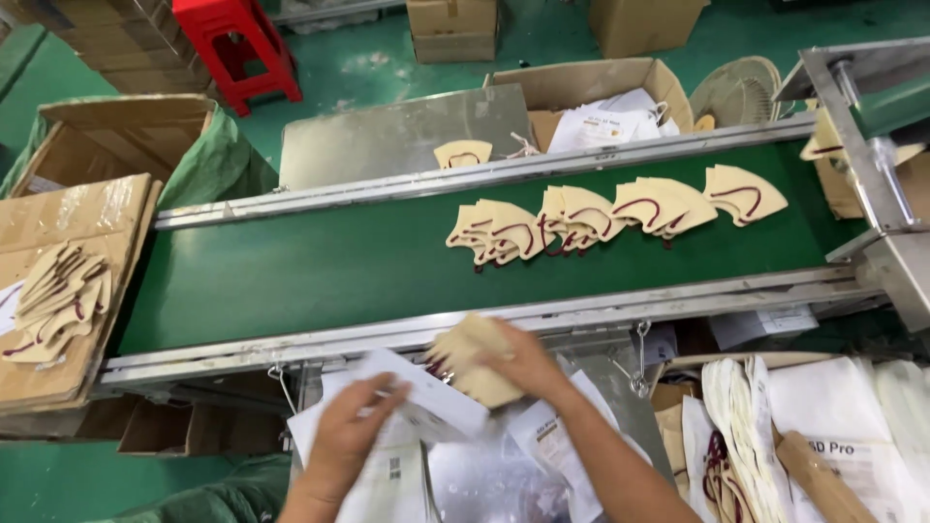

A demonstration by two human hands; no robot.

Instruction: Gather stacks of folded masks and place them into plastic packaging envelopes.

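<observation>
The fingers of the right hand (523, 360) are closed around a folded beige mask (473, 356), which is held just below the near rail of the green conveyor belt (291, 271). A white flat packet (417, 392) is pinched by the fingers of the left hand (351, 436), just beside the mask. More white packets (552, 446) are spread beneath both hands. On the belt, a row of beige masks (601, 218) is laid overlapping. A further stack of masks (58, 300) is seen on cardboard at the left.

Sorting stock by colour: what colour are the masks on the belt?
Beige masks with dark red ear loops, on the green belt; head view.
</observation>
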